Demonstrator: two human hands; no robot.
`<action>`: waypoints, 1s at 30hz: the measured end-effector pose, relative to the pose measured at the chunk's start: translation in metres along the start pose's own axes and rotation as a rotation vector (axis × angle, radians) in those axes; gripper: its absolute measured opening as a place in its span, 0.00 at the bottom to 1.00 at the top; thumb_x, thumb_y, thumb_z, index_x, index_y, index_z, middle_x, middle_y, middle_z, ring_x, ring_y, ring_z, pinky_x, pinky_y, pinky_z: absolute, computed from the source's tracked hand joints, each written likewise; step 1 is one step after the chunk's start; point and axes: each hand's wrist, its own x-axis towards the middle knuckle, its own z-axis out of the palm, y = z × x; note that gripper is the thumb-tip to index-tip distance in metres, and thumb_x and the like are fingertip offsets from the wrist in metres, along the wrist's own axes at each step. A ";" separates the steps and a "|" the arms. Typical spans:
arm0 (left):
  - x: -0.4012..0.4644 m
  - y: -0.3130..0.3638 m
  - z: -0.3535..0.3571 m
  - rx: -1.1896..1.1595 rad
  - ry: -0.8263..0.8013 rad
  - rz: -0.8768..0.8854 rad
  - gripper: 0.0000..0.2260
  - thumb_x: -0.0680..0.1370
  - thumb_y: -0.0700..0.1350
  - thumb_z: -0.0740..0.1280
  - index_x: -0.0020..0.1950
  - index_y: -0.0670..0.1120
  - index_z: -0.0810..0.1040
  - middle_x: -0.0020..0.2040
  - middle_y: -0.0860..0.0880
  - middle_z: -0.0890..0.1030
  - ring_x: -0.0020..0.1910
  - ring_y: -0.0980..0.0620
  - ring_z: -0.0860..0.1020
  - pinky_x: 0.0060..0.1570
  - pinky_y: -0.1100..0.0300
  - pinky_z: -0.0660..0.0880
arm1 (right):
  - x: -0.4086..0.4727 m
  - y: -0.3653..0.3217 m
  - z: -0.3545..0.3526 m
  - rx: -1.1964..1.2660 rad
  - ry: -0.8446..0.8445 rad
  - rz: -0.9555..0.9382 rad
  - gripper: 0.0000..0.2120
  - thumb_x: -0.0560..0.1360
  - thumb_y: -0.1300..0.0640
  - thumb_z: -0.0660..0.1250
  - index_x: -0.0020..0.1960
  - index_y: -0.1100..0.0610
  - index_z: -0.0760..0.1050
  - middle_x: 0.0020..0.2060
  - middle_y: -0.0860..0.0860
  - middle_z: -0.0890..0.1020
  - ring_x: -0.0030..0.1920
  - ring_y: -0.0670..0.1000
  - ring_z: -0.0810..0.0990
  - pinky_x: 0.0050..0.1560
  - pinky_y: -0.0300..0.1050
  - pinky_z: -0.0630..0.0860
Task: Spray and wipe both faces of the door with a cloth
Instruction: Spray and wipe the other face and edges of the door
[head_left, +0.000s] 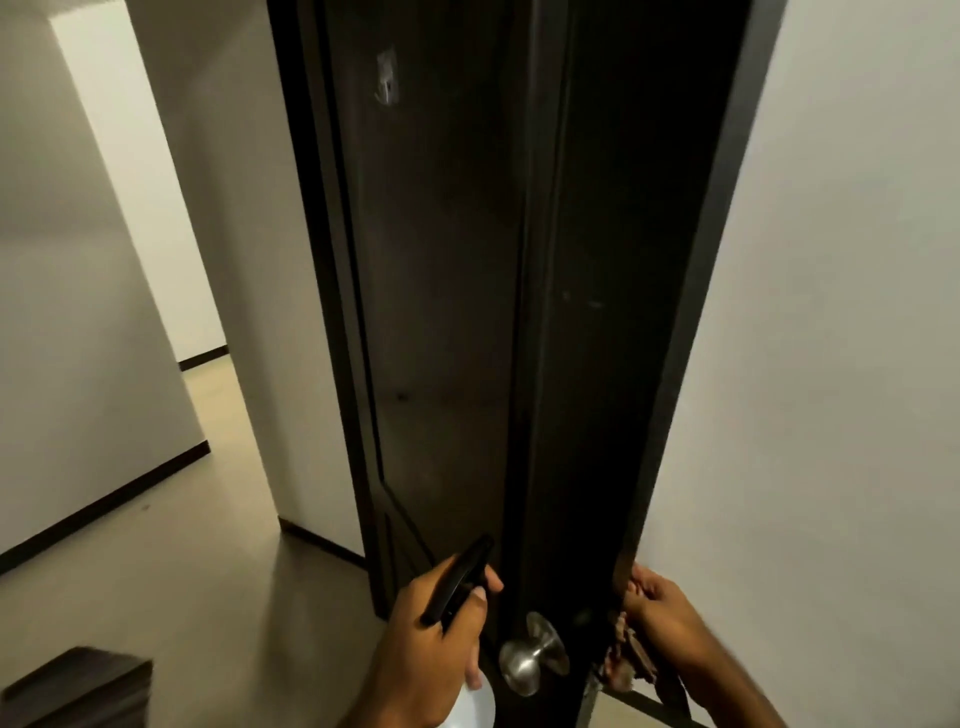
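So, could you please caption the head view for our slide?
Left hand holds spray bottle at dark door; right hand holds cloth.

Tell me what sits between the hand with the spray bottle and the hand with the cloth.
In the head view, the metal door knob on the dark door sits between the left hand, gripping the spray bottle, and the right hand, holding the cloth.

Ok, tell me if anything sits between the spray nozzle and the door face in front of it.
Nothing visible does. The left hand holds the spray bottle with its nozzle pointing at the dark door, bare above the silver knob. The right hand holds the cloth at the door's edge, off to the side.
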 end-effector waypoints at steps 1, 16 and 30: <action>-0.007 -0.001 0.003 -0.002 0.029 0.002 0.09 0.80 0.48 0.63 0.49 0.56 0.84 0.22 0.42 0.75 0.21 0.46 0.75 0.31 0.55 0.76 | -0.002 0.000 0.006 -0.014 0.020 -0.021 0.08 0.84 0.60 0.68 0.59 0.55 0.86 0.45 0.54 0.90 0.43 0.52 0.90 0.47 0.49 0.81; -0.130 -0.009 0.003 0.095 0.398 -0.199 0.11 0.77 0.49 0.64 0.50 0.56 0.86 0.26 0.36 0.76 0.22 0.44 0.74 0.34 0.51 0.75 | -0.019 0.001 0.062 -0.384 -0.577 -0.152 0.17 0.72 0.64 0.75 0.58 0.50 0.85 0.41 0.61 0.88 0.39 0.64 0.88 0.45 0.58 0.84; -0.150 -0.015 -0.027 0.132 0.706 -0.030 0.08 0.79 0.49 0.65 0.49 0.56 0.84 0.22 0.39 0.76 0.20 0.42 0.75 0.31 0.55 0.76 | -0.039 -0.004 0.173 -0.384 -0.722 -0.297 0.08 0.74 0.64 0.78 0.49 0.52 0.86 0.42 0.53 0.90 0.43 0.52 0.90 0.56 0.56 0.85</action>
